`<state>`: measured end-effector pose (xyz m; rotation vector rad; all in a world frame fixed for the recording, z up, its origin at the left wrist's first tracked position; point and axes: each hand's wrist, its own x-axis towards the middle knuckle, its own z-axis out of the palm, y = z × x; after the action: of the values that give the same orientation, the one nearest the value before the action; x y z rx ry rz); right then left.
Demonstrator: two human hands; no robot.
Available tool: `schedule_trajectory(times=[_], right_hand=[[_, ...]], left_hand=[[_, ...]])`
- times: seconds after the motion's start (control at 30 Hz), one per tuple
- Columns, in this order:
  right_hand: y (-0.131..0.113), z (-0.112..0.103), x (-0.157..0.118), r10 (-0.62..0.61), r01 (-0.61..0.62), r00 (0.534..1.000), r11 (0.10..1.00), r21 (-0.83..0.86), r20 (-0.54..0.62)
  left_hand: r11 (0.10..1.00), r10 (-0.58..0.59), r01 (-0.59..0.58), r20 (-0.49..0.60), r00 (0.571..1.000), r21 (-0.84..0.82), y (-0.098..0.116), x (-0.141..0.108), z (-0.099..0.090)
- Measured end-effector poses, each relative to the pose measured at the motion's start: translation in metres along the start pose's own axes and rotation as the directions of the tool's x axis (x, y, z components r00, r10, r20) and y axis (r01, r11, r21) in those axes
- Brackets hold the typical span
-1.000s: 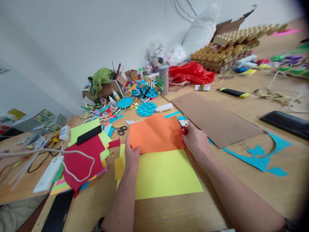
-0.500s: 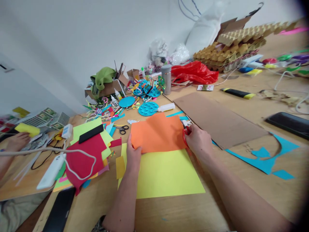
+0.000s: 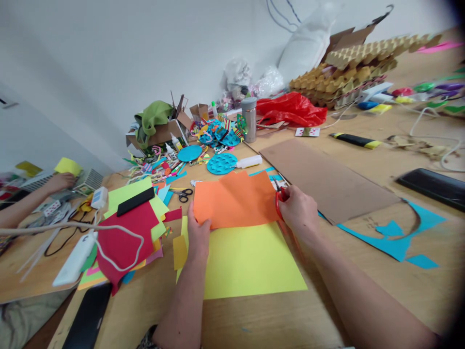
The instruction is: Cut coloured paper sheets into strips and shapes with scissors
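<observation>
- left hand [image 3: 199, 236], its forearm rising from the bottom edge, pinches the left side of the orange paper [image 3: 236, 201] between thumb and fingers
- right hand [image 3: 301, 212], its arm slanting in from the lower right, is curled around the handles of the red scissors [image 3: 279, 203], beside the paper's right edge
- the orange paper overlaps a yellow sheet [image 3: 254, 264]; brown cardboard [image 3: 329, 182] and blue scraps [image 3: 395, 246] lie to the right
- wooden table [image 3: 240, 322], pale wall [image 3: 109, 58] behind
</observation>
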<state>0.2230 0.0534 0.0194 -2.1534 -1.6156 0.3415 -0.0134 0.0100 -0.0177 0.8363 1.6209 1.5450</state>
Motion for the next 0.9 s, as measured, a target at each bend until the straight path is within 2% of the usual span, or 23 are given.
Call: schedule_trajectory(times=[0.1,0.3,0.5,0.57,0.67,0.73,0.8,0.9], right_hand=[[0.001,-0.001,0.001,0.020,-0.018,0.999,0.996,0.082,-0.027],[0.001,0.000,-0.002,-0.019,0.044,0.994,0.969,0.241,-0.104],[0.002,-0.001,-0.002,0.022,0.029,0.995,0.874,0.485,-0.100],[0.003,-0.001,0.000,0.033,0.010,0.997,0.815,0.580,-0.064],[0.004,0.002,0.002,0.031,-0.047,0.999,0.624,0.780,0.035],[0.004,0.003,0.003,0.021,-0.079,0.997,0.530,0.844,0.080],[0.002,0.002,0.002,0.017,-0.098,0.995,0.499,0.861,0.103],[-0.001,-0.004,-0.001,0.018,-0.109,0.993,0.506,0.856,0.116]], left_hand=[[0.997,0.054,-0.055,-0.015,0.998,-0.060,0.007,-0.003,0.001],[0.985,0.131,-0.139,-0.078,0.988,-0.105,0.015,-0.005,0.000],[0.985,0.146,-0.154,-0.095,0.985,-0.078,0.024,-0.006,-0.002],[0.980,0.152,-0.163,-0.097,0.984,-0.116,0.028,-0.006,-0.003],[0.956,0.158,-0.168,-0.061,0.986,-0.239,0.031,-0.004,-0.006],[0.942,0.156,-0.164,-0.050,0.986,-0.293,0.031,-0.003,-0.008],[0.943,0.143,-0.150,-0.044,0.989,-0.298,0.031,-0.003,-0.009],[0.966,0.059,-0.058,-0.001,0.998,-0.251,0.033,-0.004,-0.010]])
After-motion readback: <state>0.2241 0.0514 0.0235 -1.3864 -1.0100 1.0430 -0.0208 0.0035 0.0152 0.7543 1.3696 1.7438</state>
